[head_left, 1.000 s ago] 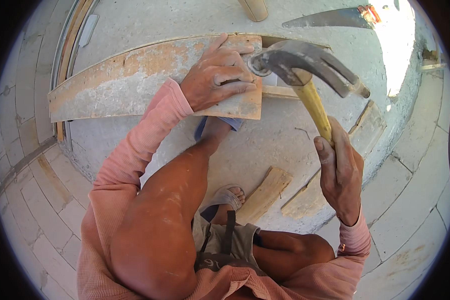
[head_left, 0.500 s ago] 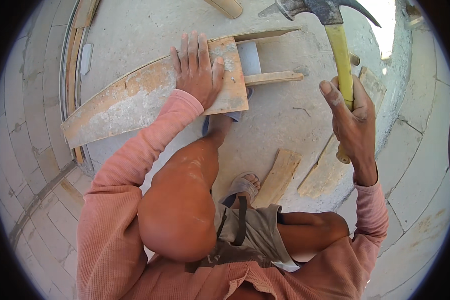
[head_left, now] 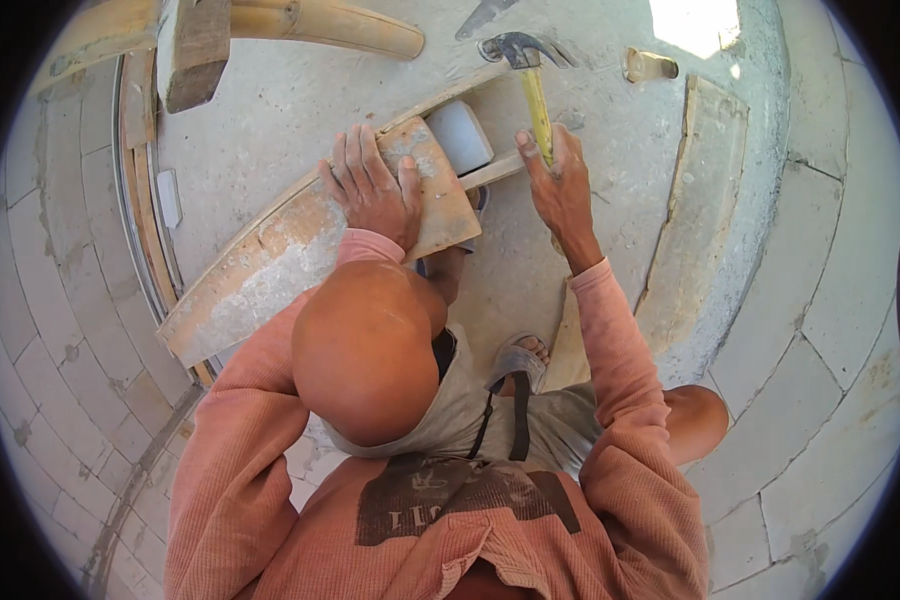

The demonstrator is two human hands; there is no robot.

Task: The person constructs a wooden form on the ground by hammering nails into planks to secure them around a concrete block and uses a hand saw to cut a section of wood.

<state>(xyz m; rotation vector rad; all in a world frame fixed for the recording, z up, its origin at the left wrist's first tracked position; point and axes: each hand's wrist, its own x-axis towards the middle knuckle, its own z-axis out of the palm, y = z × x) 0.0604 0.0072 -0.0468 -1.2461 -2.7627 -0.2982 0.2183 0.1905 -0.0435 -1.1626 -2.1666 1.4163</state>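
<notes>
My left hand (head_left: 375,195) lies flat, fingers spread, on a long plywood board (head_left: 270,260) crusted with pale cement. The board slants across my left knee and foot. Wrapped round the yellow handle of a claw hammer (head_left: 536,105), my right hand (head_left: 562,190) holds it to the right of the board's far end. The steel hammer head points away from me, over the floor; no contact with the wood can be made out. Beyond the board's end, a white block (head_left: 460,138) sits between thin wooden strips, one of them a batten (head_left: 495,172) near my right hand.
A bamboo pole (head_left: 340,28) and a wooden post (head_left: 195,55) reach in at the upper left. To the right lies a rough plank (head_left: 695,200), with a small glass-like cylinder (head_left: 650,66) beyond it. A metal blade (head_left: 485,15) rests at the top. Block walls flank both sides.
My right hand has brought the hammer down and left, closer to the board. My left hand stays flat on the board. The view has shifted, bringing the post and more bamboo pole into sight.
</notes>
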